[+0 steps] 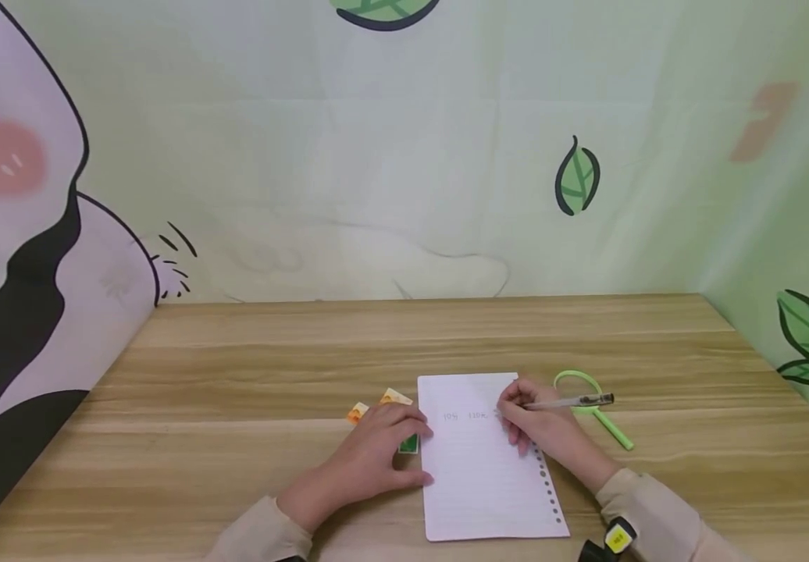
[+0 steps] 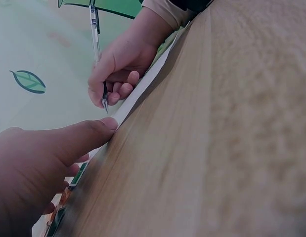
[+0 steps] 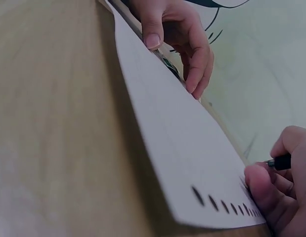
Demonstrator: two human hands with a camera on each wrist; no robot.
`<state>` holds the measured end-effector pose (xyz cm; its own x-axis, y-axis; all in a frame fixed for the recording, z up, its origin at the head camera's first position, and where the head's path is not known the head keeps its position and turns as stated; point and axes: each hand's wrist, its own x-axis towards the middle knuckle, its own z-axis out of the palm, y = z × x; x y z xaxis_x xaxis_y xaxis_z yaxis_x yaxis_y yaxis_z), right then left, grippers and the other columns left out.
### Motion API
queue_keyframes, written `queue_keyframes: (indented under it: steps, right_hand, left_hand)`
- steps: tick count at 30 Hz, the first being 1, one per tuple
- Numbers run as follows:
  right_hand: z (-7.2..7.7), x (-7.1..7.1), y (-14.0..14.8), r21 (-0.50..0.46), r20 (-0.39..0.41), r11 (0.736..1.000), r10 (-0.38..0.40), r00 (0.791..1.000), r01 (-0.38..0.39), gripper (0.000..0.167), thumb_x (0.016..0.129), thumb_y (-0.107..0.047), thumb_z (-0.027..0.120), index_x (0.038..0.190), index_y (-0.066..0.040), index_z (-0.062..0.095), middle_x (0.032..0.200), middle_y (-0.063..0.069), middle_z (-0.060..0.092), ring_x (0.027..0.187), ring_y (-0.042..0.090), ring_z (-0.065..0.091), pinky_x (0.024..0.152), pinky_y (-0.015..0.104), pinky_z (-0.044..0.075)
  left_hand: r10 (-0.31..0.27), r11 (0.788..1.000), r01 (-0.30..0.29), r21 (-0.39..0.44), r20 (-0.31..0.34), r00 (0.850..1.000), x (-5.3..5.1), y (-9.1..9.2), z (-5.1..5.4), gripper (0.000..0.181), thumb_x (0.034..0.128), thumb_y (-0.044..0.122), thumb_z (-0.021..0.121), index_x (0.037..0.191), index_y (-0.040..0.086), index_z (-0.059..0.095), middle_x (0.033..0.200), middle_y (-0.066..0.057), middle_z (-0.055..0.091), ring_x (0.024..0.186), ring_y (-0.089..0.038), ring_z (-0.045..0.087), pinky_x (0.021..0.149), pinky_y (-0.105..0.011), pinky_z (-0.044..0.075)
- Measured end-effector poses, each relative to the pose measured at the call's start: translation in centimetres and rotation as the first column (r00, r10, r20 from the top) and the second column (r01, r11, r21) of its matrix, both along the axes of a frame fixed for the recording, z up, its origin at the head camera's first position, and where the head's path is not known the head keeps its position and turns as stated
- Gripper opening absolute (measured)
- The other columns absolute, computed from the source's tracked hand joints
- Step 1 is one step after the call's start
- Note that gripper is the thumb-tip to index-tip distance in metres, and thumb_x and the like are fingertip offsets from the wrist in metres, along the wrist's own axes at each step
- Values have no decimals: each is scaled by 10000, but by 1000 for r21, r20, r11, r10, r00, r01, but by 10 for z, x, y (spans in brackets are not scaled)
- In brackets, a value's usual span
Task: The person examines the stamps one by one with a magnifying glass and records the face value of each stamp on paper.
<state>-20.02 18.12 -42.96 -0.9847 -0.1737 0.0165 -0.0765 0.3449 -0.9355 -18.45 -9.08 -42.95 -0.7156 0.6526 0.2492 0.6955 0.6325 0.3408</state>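
Note:
A sheet of white lined paper point(image 1: 485, 492) with punched holes along its right edge lies on the wooden table. Short handwriting runs across its upper part. My right hand point(image 1: 541, 421) pinches a clear-barrelled pen point(image 1: 559, 403) over the upper right of the sheet; in the left wrist view the pen's tip point(image 2: 106, 107) points down. With thumb and fingertips, my left hand point(image 1: 376, 451) touches the sheet's left edge. Orange and green cards point(image 1: 408, 444) lie partly hidden under and beside that hand.
A light green ring with a straight handle point(image 1: 614, 429) lies right of the paper, partly behind the pen and right hand. The wooden table point(image 1: 236, 367) meets a printed cloth backdrop point(image 1: 404, 156). A black device with a yellow label point(image 1: 618, 537) sits at my right wrist.

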Motion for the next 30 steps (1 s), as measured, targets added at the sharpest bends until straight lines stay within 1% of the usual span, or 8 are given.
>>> queue_keyframes:
  steps: [4, 7, 10, 14, 22, 30]
  right_hand:
    - [-4, -2, -2, 47, -49, 996, -77, 996, 79, 88, 905, -37, 536, 847, 26, 554, 602, 45, 519, 456, 107, 477, 406, 223, 413]
    - [-6, -2, -5, 106, -104, 986, -116, 988, 127, 90, 886, -44, 553, 805, -12, 575, 625, 17, 522, 526, 87, 472, 473, 188, 382]
    - [-7, -2, -5, 163, -141, 975, -130, 981, 152, 92, 872, -52, 567, 785, -43, 593, 656, 4, 532, 587, 90, 469, 522, 182, 383]
    - [-8, -2, -5, 186, -145, 970, -132, 981, 158, 93, 870, -52, 567, 783, -56, 599, 666, 7, 541, 605, 104, 475, 529, 183, 382]
    - [-9, -3, -3, 176, -154, 975, -110, 982, 137, 104, 853, -33, 563, 756, -55, 592, 635, -3, 527, 575, 89, 458, 504, 177, 362]
    - [-7, -2, -2, 197, -140, 971, -110, 984, 136, 118, 845, -40, 562, 733, -68, 588, 613, -9, 527, 556, 84, 451, 491, 178, 352]
  left_hand:
    - [2, 1000, -2, 0, -9, 1000, -1, 0, 0, 454, 762, 420, 777, 1102, 144, 657, 1214, 8, 604, 1203, -181, 512, 1087, -413, 361]
    - [8, 1000, -8, -2, -17, 1000, -1, -1, -1, 462, 755, 431, 778, 1101, 150, 657, 1211, 15, 605, 1202, -175, 512, 1092, -402, 360]
    - [4, 1000, -4, 0, -39, 999, -1, 0, -1, 461, 749, 437, 779, 1091, 152, 658, 1206, 11, 609, 1190, -178, 520, 1083, -400, 373]
    - [-6, 1000, 6, 3, -72, 997, -1, 1, -2, 448, 748, 433, 782, 1074, 149, 665, 1193, 5, 615, 1168, -181, 532, 1061, -399, 395]
    - [-2, 1000, 2, -5, -53, 999, -1, 2, -1, 435, 760, 422, 776, 1079, 149, 663, 1198, 12, 610, 1170, -171, 528, 1069, -407, 387]
    - [-4, 1000, 3, -5, -62, 998, -1, 2, -1, 433, 752, 420, 784, 1070, 151, 663, 1189, 18, 610, 1169, -165, 527, 1067, -397, 389]
